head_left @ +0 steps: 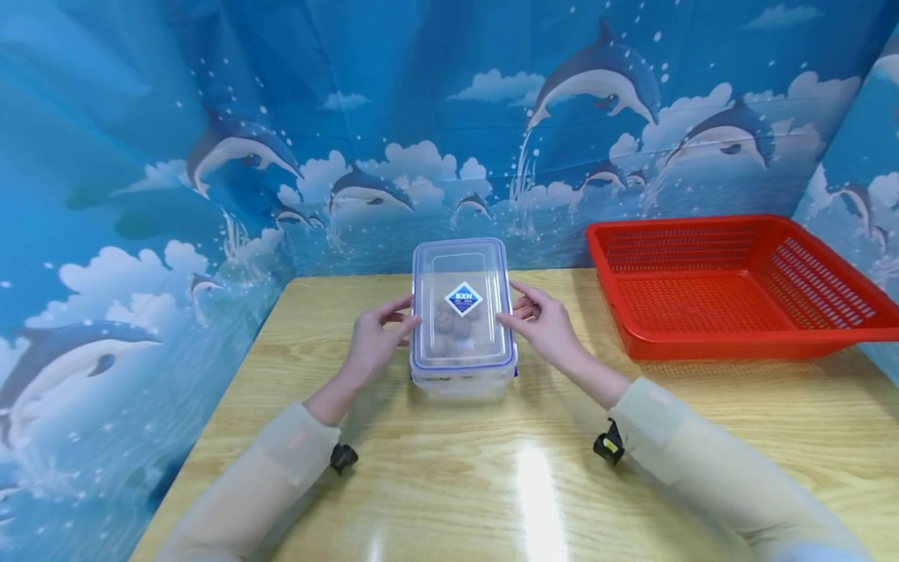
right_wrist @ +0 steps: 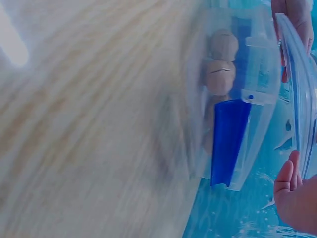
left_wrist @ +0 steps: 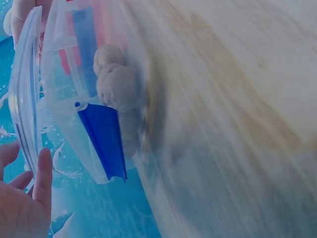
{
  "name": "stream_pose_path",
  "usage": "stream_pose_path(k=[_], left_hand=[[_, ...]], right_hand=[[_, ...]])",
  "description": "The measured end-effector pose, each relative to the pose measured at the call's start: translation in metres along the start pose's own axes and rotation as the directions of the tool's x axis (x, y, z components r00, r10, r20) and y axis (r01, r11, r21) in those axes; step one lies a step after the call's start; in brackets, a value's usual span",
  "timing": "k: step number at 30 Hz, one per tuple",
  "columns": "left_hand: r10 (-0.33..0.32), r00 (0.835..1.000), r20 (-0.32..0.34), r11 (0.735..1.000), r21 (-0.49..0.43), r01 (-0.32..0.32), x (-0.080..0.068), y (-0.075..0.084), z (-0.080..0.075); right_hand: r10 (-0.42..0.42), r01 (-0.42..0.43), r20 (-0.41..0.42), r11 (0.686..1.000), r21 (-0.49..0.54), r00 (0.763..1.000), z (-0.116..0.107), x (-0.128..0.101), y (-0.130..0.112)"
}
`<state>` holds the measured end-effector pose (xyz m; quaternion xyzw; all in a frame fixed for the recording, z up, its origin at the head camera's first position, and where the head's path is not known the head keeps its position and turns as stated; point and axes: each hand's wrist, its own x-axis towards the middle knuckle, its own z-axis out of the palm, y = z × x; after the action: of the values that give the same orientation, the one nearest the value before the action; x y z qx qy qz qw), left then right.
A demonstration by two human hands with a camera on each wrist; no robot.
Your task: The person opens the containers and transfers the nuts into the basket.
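A clear lid [head_left: 462, 300] with a blue rim and a diamond-shaped "BXH" label is held over a clear plastic box [head_left: 465, 384]. My left hand [head_left: 374, 339] pinches the lid's left edge, thumb on top. On the right edge, my right hand [head_left: 548, 324] pinches it likewise. Both wrist views show a gap between the lid [left_wrist: 25, 94] and the box [right_wrist: 260, 119]. Blue latches [left_wrist: 104, 139] hang down at the box's sides. Several round brownish things [right_wrist: 220, 77] lie inside; their kind is unclear.
A red plastic basket [head_left: 744, 347] with slotted walls stands at the right on the wood-grain table [head_left: 421, 484]. A blue dolphin-print sheet [head_left: 435, 94] hangs behind the table and along its sides. Small black devices [head_left: 342, 458] are worn under both wrists.
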<state>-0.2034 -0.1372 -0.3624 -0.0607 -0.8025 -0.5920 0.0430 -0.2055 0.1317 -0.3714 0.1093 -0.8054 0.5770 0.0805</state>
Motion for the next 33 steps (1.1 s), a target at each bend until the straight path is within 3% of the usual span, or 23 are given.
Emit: stream_pose_path(k=[7, 16, 24, 33], left_hand=[[0.070, 0.996, -0.047, 0.995, -0.072, -0.074, 0.004, 0.006, -0.001], [0.113, 0.991, -0.077, 0.991, -0.065, -0.118, 0.006, 0.016, -0.002], [0.194, 0.976, -0.099, 0.980, -0.032, -0.198, 0.006, 0.022, -0.003], [0.254, 0.960, -0.118, 0.961, -0.085, -0.265, 0.003, 0.029, -0.005]], right_hand=[[0.012, -0.009, -0.027, 0.997, 0.082, 1.000, -0.003, 0.004, -0.008], [0.023, -0.017, -0.054, 0.994, 0.110, 0.998, -0.006, 0.006, -0.014], [-0.002, 0.016, -0.104, 0.991, 0.131, 0.995, -0.007, 0.008, -0.016], [-0.011, 0.024, -0.096, 0.991, 0.135, 0.995, -0.016, 0.012, -0.019]])
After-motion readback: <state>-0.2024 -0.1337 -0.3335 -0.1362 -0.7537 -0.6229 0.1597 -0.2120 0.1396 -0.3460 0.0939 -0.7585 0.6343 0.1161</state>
